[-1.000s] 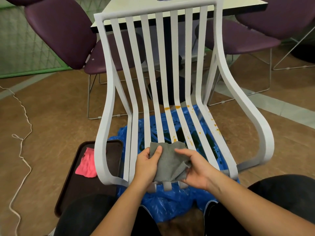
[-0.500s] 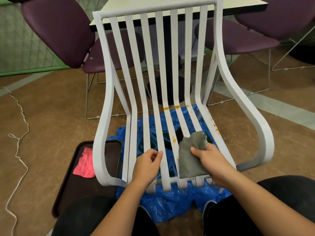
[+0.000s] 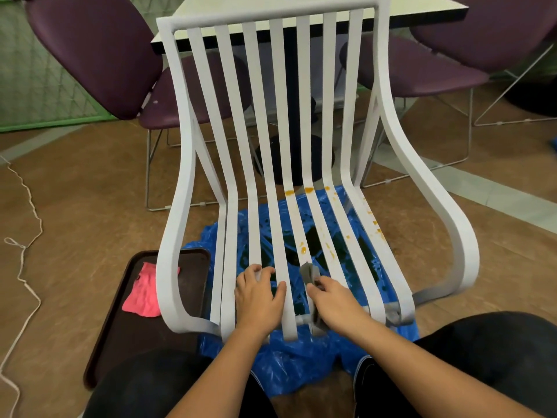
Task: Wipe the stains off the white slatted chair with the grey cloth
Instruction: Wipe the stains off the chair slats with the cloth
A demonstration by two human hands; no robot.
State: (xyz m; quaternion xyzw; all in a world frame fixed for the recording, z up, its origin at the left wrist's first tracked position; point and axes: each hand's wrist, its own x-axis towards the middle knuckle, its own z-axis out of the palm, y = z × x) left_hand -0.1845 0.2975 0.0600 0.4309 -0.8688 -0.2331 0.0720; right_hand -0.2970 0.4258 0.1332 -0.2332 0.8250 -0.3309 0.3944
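Note:
The white slatted chair [image 3: 272, 122] stands in front of me over a blue plastic sheet. Orange stains [image 3: 303, 250] dot the seat slats on the middle and right, with more at the bend [image 3: 309, 190] below the backrest. My right hand [image 3: 334, 300] grips the grey cloth [image 3: 309, 271], bunched around a middle seat slat just below a stain. My left hand [image 3: 259, 294] rests on the seat slats to the left, its fingers curled around one slat near the front edge.
A dark tray [image 3: 132, 321] with a pink cloth [image 3: 143, 292] lies on the floor at the left. Purple chairs [image 3: 99, 52] and a table [image 3: 331, 4] stand behind. The blue plastic sheet [image 3: 289, 366] covers the floor under the chair. A white cord [image 3: 25, 260] runs along the left.
The right hand pulled the cloth back toward the front of the seat and bunched it round one slat. The left hand let go of the cloth and took hold of a slat.

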